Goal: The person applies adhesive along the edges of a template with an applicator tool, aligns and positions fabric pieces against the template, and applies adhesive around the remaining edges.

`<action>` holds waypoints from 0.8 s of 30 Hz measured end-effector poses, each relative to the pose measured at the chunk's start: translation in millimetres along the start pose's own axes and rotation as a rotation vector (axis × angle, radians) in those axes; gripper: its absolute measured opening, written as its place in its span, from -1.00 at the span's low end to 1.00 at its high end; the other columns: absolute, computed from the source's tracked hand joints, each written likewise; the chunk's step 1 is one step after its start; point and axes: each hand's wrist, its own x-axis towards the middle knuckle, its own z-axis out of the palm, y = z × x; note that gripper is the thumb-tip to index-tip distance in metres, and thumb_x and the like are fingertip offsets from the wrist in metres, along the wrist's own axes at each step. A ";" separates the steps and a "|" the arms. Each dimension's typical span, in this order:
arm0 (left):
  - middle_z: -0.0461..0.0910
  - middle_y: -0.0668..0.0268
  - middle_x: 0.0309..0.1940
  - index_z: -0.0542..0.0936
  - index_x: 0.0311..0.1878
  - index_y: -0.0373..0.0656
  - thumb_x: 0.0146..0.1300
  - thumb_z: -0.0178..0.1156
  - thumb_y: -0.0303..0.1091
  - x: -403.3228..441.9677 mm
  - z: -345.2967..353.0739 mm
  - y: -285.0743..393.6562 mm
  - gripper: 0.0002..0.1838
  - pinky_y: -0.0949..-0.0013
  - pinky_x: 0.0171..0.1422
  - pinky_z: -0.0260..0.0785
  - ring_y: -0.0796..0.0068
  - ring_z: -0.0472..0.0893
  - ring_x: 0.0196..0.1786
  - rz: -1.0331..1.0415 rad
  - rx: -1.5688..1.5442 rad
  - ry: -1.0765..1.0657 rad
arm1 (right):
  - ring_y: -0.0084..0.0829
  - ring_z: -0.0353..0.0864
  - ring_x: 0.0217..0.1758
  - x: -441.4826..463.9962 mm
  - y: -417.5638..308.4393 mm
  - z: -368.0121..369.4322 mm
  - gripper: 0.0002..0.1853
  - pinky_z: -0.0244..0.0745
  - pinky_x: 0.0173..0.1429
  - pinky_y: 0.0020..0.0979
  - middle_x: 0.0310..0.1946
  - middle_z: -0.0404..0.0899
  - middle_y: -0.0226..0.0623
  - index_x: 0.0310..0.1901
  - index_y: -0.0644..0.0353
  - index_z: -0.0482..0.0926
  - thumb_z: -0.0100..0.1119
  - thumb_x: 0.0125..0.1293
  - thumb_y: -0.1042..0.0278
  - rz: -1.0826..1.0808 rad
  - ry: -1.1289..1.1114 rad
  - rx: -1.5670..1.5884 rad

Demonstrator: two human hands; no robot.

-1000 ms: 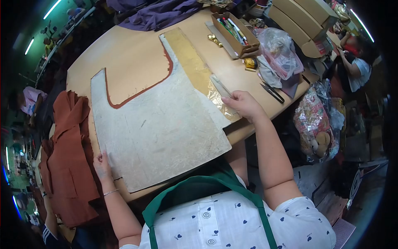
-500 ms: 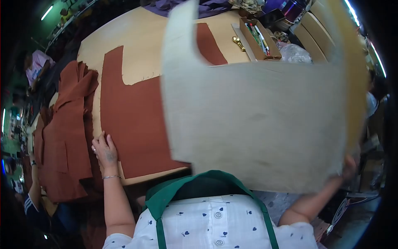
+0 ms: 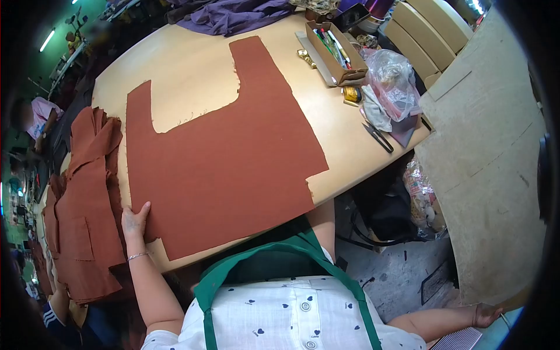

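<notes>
A rust-brown cut fabric panel [image 3: 221, 169] lies flat on the table, with two upright strips and a curved cut-out between them. My left hand [image 3: 135, 221] rests at the panel's lower left edge, thumb stretched out over the cloth; its other fingers are partly hidden. Off the table's right side, my right hand [image 3: 489, 315] grips the lower edge of a large grey cardboard pattern [image 3: 490, 169], which stands tilted there. Left of my left hand, a stack of rust-brown garment pieces [image 3: 87, 192] hangs over the edge.
A box of pens [image 3: 338, 52], a gold-coloured metal object [image 3: 305, 58], thread snips [image 3: 379, 137] and a plastic bag [image 3: 394, 81] occupy the table's right side. Purple cloth [image 3: 233, 14] is heaped at the back. Another person's arm [image 3: 58, 303] shows at lower left.
The cardboard pattern has swung from over the fabric panel to the right, off the table, with my right hand. The whole panel is now uncovered. My left hand stays at its left edge.
</notes>
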 end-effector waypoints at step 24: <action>0.60 0.17 -0.48 0.53 -0.39 -0.40 0.04 0.26 -0.32 -12.2 1.3 5.3 -0.73 0.40 -0.32 0.40 0.50 0.55 -0.41 -0.038 -0.758 -0.006 | -0.19 0.39 0.13 -140.4 89.5 107.4 -0.34 0.23 0.24 -0.25 0.06 0.41 -0.07 0.14 0.40 0.32 0.12 -0.12 0.39 0.222 -0.372 0.051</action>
